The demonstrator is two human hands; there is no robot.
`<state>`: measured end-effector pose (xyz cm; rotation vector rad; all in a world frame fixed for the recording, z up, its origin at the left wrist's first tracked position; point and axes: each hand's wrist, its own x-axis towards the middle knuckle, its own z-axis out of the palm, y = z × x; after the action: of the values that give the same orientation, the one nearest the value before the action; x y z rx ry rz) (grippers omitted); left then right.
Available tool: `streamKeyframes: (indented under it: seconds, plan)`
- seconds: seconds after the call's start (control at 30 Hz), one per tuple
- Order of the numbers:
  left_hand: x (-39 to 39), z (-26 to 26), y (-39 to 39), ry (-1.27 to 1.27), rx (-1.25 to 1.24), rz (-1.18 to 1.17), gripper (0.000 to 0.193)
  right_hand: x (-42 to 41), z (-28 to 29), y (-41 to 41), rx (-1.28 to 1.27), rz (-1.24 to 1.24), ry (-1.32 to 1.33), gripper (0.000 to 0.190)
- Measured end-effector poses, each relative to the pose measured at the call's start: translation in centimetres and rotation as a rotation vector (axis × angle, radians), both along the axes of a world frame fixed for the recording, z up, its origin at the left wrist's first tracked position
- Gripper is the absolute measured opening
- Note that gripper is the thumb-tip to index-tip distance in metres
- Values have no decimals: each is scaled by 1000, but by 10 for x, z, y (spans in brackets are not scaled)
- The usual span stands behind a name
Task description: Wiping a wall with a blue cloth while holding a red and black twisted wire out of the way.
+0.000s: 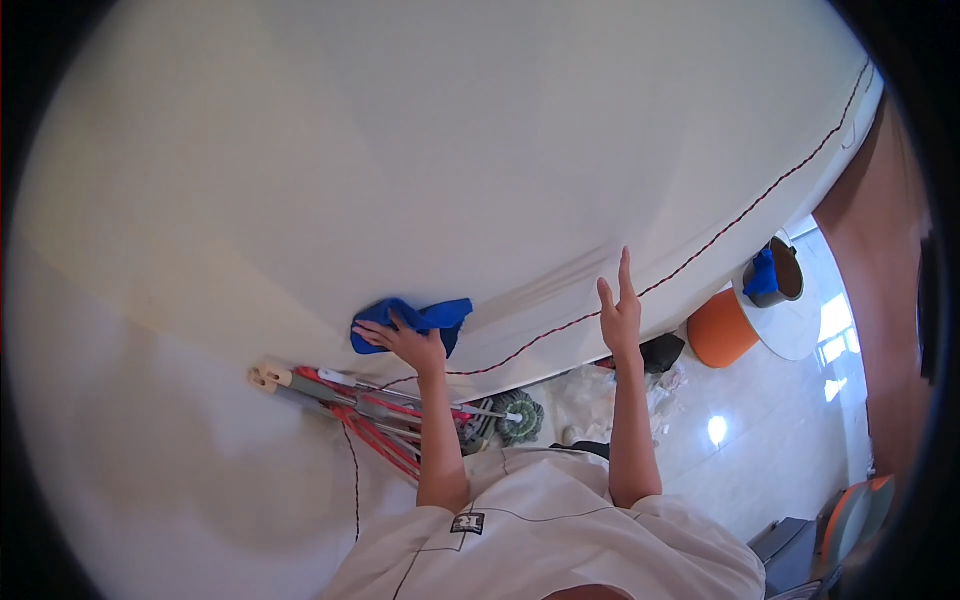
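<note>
My left hand [409, 341] lies spread on a blue cloth [450, 319], pressing it against a white wall [450, 150]. The cloth is bunched, with one corner sticking out to the right. My right hand [621, 319] is raised in front of the wall, fingers extended, and holds nothing. Whether it touches the wall cannot be told. A twisted red and black cord [735, 225] runs along the wall and passes by my right hand. Faint streaks show on the wall between my hands.
Mops and red-and-grey poles [367, 405] lean in the corner at the lower left. Plastic bags [585, 397] lie on the floor. A round white table [795, 330] holds a bucket [787, 274] with a blue cloth over its rim, beside an orange stool [721, 330].
</note>
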<state>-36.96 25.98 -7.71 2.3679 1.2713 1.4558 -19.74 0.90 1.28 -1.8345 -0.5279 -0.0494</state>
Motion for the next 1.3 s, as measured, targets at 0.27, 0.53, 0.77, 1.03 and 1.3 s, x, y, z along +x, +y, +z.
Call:
streamKeyframes:
  seconds: [0.27, 0.53, 0.77, 1.03, 1.3]
  plan:
    - [9, 112, 3, -178, 115, -32, 111, 6, 1, -29, -26, -84, -28, 59]
    - [88, 126, -55, 22, 283, -161, 86, 28, 2, -54, 39, -149, -104, 61]
    - [141, 75, -105, 251, 323, -294, 62, 38, 17, -69, 117, -216, -94, 59]
    - [126, 15, -108, 398, 166, -427, 46, 35, 4, -54, 106, -114, -75, 49]
    - [55, -29, -63, 420, 42, -190, 50, 24, 1, -39, 46, -85, -91, 50]
